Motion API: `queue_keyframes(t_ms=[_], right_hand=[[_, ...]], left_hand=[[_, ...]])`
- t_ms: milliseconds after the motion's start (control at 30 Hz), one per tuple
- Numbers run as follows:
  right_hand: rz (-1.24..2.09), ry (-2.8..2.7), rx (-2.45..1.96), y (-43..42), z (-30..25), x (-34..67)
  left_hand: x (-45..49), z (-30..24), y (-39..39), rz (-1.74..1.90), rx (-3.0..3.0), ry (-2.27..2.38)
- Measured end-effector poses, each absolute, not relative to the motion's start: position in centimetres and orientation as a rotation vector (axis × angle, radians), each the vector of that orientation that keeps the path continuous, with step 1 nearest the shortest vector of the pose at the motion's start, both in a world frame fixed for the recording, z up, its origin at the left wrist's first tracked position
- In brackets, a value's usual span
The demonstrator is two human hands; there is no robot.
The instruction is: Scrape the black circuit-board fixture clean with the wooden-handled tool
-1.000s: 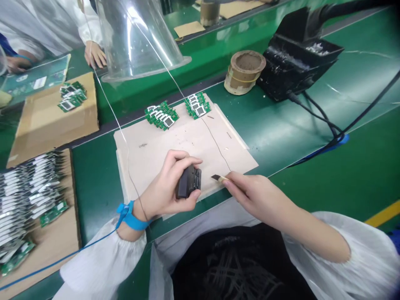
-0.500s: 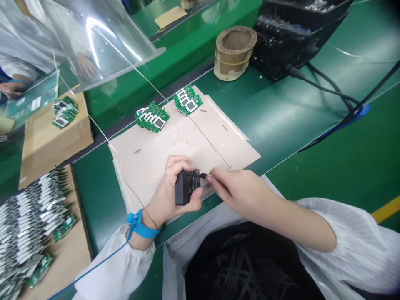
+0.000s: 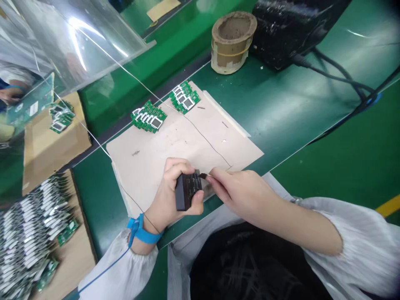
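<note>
A small black rectangular block (image 3: 184,193) with a detailed inner face is gripped by my left hand (image 3: 167,193), thumb below and fingers over its top. My right hand (image 3: 233,185) pinches a thin dark strip-like piece (image 3: 203,176) between thumb and fingertips. That piece's tip is at the block's right face; whether it goes inside I cannot tell. Both hands are above the front edge of a pale sheet (image 3: 162,154). A blue wrist strap (image 3: 146,233) circles my left wrist.
Two clusters of green circuit boards (image 3: 149,116) lie on the sheet's far side. A cardboard ring (image 3: 233,43) stands behind, beside a black machine (image 3: 293,31) with cables. Many stacked boards (image 3: 29,225) fill cardboard at left. Across the bench is another person's hand (image 3: 11,95).
The camera view has shifted slightly. My hands keep the same hold on the black block and the thin piece, with almost no movement between them.
</note>
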State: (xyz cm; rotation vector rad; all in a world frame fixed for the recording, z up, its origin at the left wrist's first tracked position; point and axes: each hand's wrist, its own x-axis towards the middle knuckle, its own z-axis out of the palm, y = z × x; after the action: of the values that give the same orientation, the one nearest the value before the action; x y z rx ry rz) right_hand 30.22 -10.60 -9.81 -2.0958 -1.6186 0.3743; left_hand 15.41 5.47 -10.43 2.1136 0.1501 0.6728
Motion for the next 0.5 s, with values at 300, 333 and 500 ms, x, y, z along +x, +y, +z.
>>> queue_keyframes(t_ms=[300,333,500], right_hand=[[0.351,-1.585,-2.061,-10.56,-9.97,30.35],[0.341,-1.584,-2.059,-10.55,-10.00,30.33],[0.362,-1.585,-2.070,-10.57,-9.94,30.31]], left_hand=[[15.37,-10.59,5.43,0.662,2.114,0.161],[15.39,-10.60,5.42,0.665,2.113,0.162],[15.38,-10.68,5.41,0.665,2.101,0.165]])
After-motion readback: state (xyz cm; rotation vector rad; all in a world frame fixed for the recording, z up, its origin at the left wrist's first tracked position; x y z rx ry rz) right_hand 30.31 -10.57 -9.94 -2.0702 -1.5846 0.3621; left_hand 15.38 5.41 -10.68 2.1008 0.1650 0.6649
